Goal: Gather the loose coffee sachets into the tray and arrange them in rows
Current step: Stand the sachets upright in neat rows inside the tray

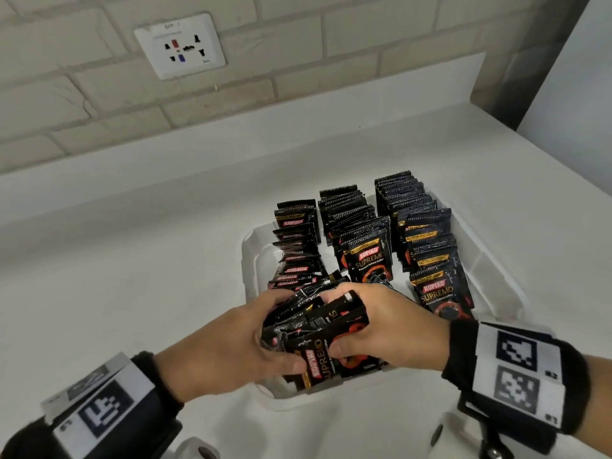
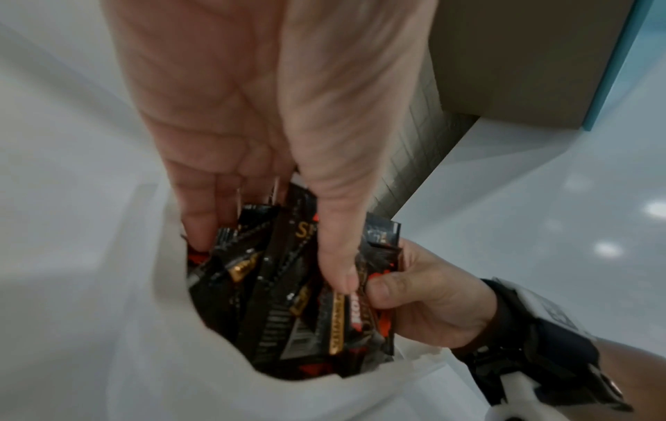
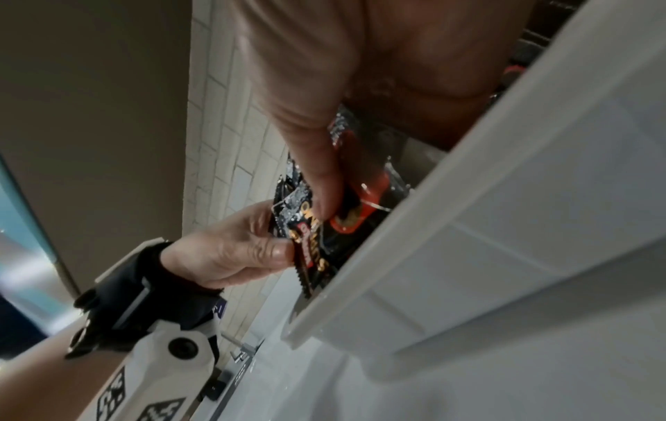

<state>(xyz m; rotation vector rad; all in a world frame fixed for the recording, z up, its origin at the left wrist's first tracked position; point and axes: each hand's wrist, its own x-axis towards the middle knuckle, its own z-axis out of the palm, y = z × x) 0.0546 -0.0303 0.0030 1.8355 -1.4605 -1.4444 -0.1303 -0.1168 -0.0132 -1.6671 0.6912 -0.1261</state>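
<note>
Both hands, left hand (image 1: 228, 339) and right hand (image 1: 390, 329), clutch sachet bundle (image 1: 318, 329) over tray (image 1: 493, 276); three sachet rows (image 1: 364, 240) inside.

A white countertop (image 1: 139, 260) is seen running up to a pale brick-tiled wall (image 1: 82, 104). One thing is set directly on it: a translucent white plastic tray (image 1: 493, 270), placed toward the near right part of the surface, its near rim (image 3: 450, 256) raised above the bare white top
</note>
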